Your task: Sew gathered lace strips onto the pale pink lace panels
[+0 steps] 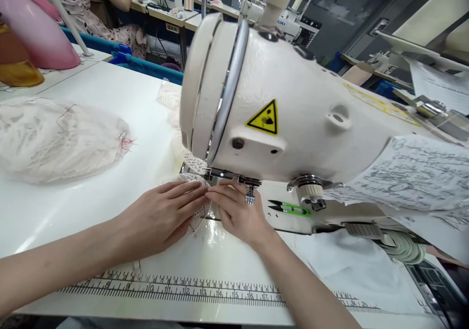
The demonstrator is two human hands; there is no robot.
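My left hand (164,216) lies flat on a strip of white lace (196,176) at the sewing machine (278,109), fingers stretched toward the presser foot. My right hand (240,214) rests under the machine head, its fingers extended and its fingertips meeting those of the left at the lace edge. Part of its fingers is hidden behind the machine's lower parts. The lace runs back past the needle area into a pale sheer cloth (170,97) behind the head. Needle and stitches cannot be made out.
Green thread snips (291,208) lie right of my right hand. A printed ruler (198,290) runs along the table's front. A pale fabric bundle (62,141) with red threads lies left. White cloth (351,255) is at right. Another person (98,11) sits at the back left.
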